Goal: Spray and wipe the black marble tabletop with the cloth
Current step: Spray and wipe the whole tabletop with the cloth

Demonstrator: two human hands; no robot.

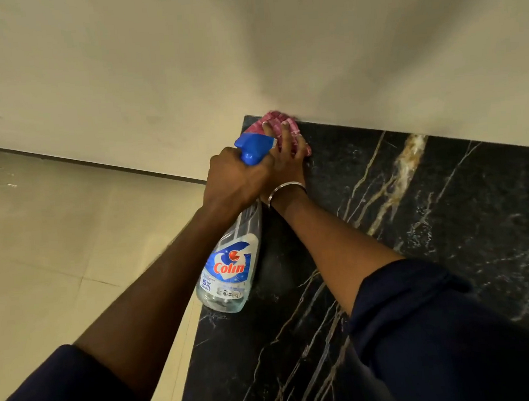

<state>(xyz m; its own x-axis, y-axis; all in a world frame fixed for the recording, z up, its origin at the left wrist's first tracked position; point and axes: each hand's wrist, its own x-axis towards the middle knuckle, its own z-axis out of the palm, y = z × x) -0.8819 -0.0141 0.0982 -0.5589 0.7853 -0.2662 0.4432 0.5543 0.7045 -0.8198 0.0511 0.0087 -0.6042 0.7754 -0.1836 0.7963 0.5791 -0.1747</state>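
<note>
The black marble tabletop (433,234) with gold and white veins fills the lower right. My right hand (288,154) presses a pink cloth (274,125) flat onto the tabletop's far left corner, against the wall, with its fingers spread over the cloth. My left hand (236,180) grips the neck of a clear spray bottle (230,266) with a blue trigger head and a Colin label. The bottle hangs over the tabletop's left edge, its base towards me.
A cream wall (244,43) runs along the back edge of the tabletop. Beige floor tiles (55,248) lie to the left, below the table's left edge. A metal bangle (284,189) circles my right wrist.
</note>
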